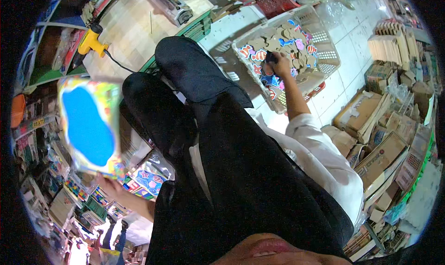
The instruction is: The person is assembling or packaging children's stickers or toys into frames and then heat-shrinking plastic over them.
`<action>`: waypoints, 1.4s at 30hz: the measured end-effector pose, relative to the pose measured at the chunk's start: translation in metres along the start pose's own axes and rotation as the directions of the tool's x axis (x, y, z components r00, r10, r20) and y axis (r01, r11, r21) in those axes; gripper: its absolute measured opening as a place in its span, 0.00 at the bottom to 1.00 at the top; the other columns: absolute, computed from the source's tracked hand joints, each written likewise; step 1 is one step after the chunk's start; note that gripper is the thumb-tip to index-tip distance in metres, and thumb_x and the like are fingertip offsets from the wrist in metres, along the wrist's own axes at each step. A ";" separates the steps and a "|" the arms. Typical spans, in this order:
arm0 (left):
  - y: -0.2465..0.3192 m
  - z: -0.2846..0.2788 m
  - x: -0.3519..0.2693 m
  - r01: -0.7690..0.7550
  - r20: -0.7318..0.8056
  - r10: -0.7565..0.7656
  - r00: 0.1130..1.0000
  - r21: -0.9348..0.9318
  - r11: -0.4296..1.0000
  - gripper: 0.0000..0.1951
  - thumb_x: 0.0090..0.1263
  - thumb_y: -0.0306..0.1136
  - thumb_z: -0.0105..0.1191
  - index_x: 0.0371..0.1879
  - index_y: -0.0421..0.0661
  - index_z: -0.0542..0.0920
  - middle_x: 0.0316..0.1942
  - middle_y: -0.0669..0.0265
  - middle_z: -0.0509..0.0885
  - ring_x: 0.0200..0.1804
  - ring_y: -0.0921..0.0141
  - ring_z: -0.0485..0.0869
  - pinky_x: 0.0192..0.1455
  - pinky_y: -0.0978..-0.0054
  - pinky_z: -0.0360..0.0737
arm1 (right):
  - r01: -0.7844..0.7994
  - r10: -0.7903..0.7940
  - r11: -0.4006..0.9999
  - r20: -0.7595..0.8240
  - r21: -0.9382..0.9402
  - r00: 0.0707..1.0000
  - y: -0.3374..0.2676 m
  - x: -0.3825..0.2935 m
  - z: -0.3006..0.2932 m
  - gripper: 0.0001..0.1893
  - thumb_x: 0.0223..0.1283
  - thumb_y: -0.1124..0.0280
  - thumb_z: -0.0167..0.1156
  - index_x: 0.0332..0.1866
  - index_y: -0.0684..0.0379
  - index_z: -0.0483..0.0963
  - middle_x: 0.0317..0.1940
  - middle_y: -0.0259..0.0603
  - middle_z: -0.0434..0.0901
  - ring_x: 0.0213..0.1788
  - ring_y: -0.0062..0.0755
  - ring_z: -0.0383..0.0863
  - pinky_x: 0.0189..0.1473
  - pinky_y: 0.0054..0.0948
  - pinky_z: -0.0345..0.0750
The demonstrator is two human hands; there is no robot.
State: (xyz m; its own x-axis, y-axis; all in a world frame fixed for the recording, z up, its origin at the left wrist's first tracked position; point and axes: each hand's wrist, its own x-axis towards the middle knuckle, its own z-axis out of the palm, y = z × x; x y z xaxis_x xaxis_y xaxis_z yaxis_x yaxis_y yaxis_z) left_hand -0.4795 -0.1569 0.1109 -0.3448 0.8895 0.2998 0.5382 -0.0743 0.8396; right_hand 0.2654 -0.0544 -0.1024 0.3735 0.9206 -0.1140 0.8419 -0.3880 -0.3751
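Observation:
My left hand (113,192), at the lower left, grips the lower edge of a colourful board (113,126) with a blue wavy-edged area (87,122). My right hand (281,64) reaches into a plastic basket (328,58) of flat sea-creature cutouts, fingers down among the pieces. Whether it has hold of one is not clear; a dark thing is at its fingertips. Striped fish (258,55), a red starfish (257,69) and a pink piece (299,44) lie around it, with many pieces brown side up.
A yellow heat gun or drill (91,42) with a black cable rests by a wooden tabletop (128,25) at the upper left. Cardboard boxes (380,157) are piled at the right. A finished-looking sea-creature board (150,180) in clear plastic lies near my left forearm.

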 end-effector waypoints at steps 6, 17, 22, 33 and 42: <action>0.008 0.144 0.033 0.678 0.359 -0.575 0.735 -0.395 0.620 0.16 0.64 0.28 0.46 0.51 0.42 0.67 0.43 0.66 0.75 0.43 0.75 0.74 0.45 0.79 0.70 | -0.184 0.210 0.971 -0.173 0.152 0.962 0.021 -0.016 0.013 0.13 0.41 0.73 0.55 0.37 0.58 0.75 0.38 0.52 0.76 0.39 0.46 0.77 0.43 0.35 0.73; 0.011 0.175 0.042 0.239 0.117 -0.317 0.941 0.430 0.871 0.29 0.57 0.41 0.59 0.56 0.43 0.65 0.52 0.56 0.71 0.49 0.63 0.72 0.49 0.67 0.71 | -0.075 0.075 0.997 -0.009 0.018 0.997 -0.023 -0.028 0.019 0.30 0.26 0.63 0.71 0.43 0.57 0.72 0.38 0.48 0.76 0.43 0.47 0.74 0.44 0.40 0.71; 0.093 0.234 0.062 -0.030 0.121 0.049 0.992 -0.154 0.988 0.15 0.59 0.25 0.54 0.46 0.41 0.72 0.45 0.63 0.76 0.47 0.72 0.73 0.47 0.76 0.73 | 0.081 0.027 0.892 -0.232 0.444 0.972 -0.045 -0.013 -0.062 0.26 0.36 0.73 0.60 0.49 0.60 0.70 0.36 0.42 0.77 0.36 0.35 0.76 0.42 0.28 0.72; 0.216 0.460 -0.003 0.897 0.898 0.023 0.440 -0.439 -0.049 0.32 0.62 0.64 0.34 0.61 0.58 0.59 0.55 0.66 0.67 0.55 0.70 0.66 0.57 0.67 0.66 | 0.612 -0.541 0.766 -0.317 0.196 0.779 -0.256 -0.035 -0.102 0.19 0.58 0.64 0.47 0.55 0.53 0.67 0.51 0.56 0.65 0.55 0.56 0.61 0.57 0.45 0.56; 0.179 0.404 0.002 0.922 0.921 -0.050 0.387 -0.387 0.014 0.23 0.69 0.46 0.37 0.57 0.44 0.63 0.53 0.64 0.70 0.52 0.72 0.71 0.53 0.74 0.70 | 0.453 -0.338 0.854 -0.388 0.257 0.858 -0.283 0.018 -0.084 0.10 0.56 0.63 0.53 0.33 0.60 0.74 0.27 0.50 0.74 0.31 0.53 0.74 0.33 0.41 0.70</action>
State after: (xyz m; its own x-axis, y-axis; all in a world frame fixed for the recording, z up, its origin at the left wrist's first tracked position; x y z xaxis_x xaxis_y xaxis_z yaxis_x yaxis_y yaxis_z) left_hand -0.0731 0.0138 0.0787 0.5476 0.7633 -0.3428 -0.6083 0.6444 0.4633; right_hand 0.0661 0.0684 0.0789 0.1871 0.9034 0.3859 0.7878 0.0967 -0.6084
